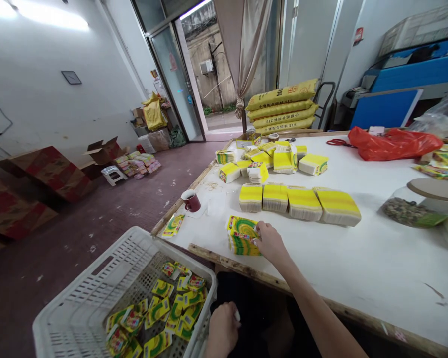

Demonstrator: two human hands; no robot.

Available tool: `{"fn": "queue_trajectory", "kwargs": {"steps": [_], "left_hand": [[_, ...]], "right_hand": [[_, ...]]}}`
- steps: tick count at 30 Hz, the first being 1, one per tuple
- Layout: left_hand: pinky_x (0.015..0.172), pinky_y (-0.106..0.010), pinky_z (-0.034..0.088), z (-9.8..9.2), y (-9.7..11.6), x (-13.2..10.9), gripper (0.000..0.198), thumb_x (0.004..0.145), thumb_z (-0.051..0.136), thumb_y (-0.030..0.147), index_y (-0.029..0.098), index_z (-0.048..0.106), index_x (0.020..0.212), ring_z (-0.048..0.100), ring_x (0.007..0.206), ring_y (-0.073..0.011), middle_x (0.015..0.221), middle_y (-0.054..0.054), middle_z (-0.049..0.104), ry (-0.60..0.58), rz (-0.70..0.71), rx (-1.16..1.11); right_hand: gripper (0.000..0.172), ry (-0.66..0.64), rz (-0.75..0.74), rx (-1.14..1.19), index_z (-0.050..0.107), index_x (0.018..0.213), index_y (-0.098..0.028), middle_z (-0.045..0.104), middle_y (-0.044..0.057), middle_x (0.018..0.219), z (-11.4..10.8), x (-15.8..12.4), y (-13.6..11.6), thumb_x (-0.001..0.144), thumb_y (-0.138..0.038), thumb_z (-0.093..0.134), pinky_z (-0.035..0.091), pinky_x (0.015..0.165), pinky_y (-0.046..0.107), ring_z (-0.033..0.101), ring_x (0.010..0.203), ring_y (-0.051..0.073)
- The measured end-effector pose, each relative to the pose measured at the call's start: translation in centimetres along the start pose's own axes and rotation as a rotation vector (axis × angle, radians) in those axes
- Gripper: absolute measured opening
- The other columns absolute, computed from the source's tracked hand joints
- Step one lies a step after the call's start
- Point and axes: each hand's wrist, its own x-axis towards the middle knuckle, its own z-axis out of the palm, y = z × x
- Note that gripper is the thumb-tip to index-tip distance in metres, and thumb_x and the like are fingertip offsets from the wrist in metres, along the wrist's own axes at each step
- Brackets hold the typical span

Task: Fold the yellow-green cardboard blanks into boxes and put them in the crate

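My right hand (271,244) is over the table, with its thumb and fingers closed on the right edge of a yellow-and-green printed card at the top of a stack (242,243). Below the table edge, beside the crate, my left hand (223,325) is curled closed. A small whitish bit shows by its thumb, too little to name. The white plastic crate (134,236) on my left has yellow-green cards (175,313) scattered in it, some with colourful small packs on them. One more card (173,225) lies at the table's left corner.
Behind the stack stands a row of yellow-topped card bundles (304,203), with more bundles (283,159) farther back. A dark red mug (191,201) is near the left edge. On the right are a red plastic bag (393,144) and a lidded jar (406,209).
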Motion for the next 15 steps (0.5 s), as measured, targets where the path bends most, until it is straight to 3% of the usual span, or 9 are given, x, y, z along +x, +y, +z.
{"fn": "queue_trajectory", "kwargs": {"steps": [3,6,8,11,13,15], "left_hand": [[0.081,-0.033,0.040,-0.5,-0.9,-0.5,0.024,0.065,0.061,-0.003,0.021,0.059,0.069,0.066,0.087,-0.0261,0.075,-0.003,0.069,-0.065,0.004,0.042],[0.076,-0.031,0.042,0.0,-1.0,-0.8,0.013,0.077,0.062,0.009,0.020,0.064,0.084,0.065,0.081,-0.0215,0.082,-0.004,0.071,-0.089,0.048,-0.070],[0.073,-0.030,0.046,0.7,-0.5,-0.8,0.014,0.083,0.064,0.022,0.018,0.066,0.096,0.064,0.078,-0.0201,0.088,-0.006,0.071,-0.074,0.130,-0.322],[0.080,-0.034,0.052,1.4,0.6,-0.3,0.049,0.077,0.077,0.045,0.017,0.066,0.116,0.067,0.091,-0.0245,0.102,-0.011,0.072,0.049,0.297,-0.803],[0.087,-0.039,0.054,1.2,1.6,0.4,0.076,0.068,0.082,0.061,0.020,0.062,0.129,0.068,0.106,-0.0305,0.116,-0.015,0.072,0.164,0.408,-1.114],[0.090,-0.044,0.056,0.5,2.7,1.0,0.084,0.066,0.076,0.075,0.022,0.063,0.130,0.067,0.112,-0.0345,0.121,-0.016,0.072,0.265,0.446,-1.396]], "right_hand": [[0.025,-0.004,0.010,0.038,0.056,0.098,-0.019,0.066,0.009,0.102,-0.1,0.1,0.2,0.080,-0.012,0.072,0.041,0.074,0.029,0.064,0.089,0.023],[0.020,0.015,0.021,0.079,0.053,0.093,-0.020,0.066,0.007,0.097,-0.5,0.3,0.5,0.081,-0.011,0.067,0.040,0.073,0.028,0.064,0.084,0.021],[0.016,0.041,0.030,0.098,0.050,0.092,-0.021,0.065,0.005,0.094,-1.0,0.2,0.6,0.084,-0.010,0.059,0.040,0.073,0.027,0.063,0.084,0.020],[0.015,0.052,-0.006,0.203,0.046,0.093,-0.023,0.062,0.001,0.083,-1.9,-1.2,0.1,0.086,-0.013,0.053,0.040,0.069,0.027,0.060,0.074,0.018],[0.015,-0.002,-0.109,0.340,0.045,0.091,-0.024,0.059,-0.003,0.076,-1.9,-2.9,-0.7,0.083,-0.013,0.053,0.039,0.065,0.026,0.056,0.067,0.016],[0.016,-0.112,-0.234,0.430,0.045,0.086,-0.024,0.057,-0.003,0.073,-1.3,-5.1,-1.5,0.080,-0.012,0.053,0.037,0.063,0.025,0.053,0.067,0.016]]}}
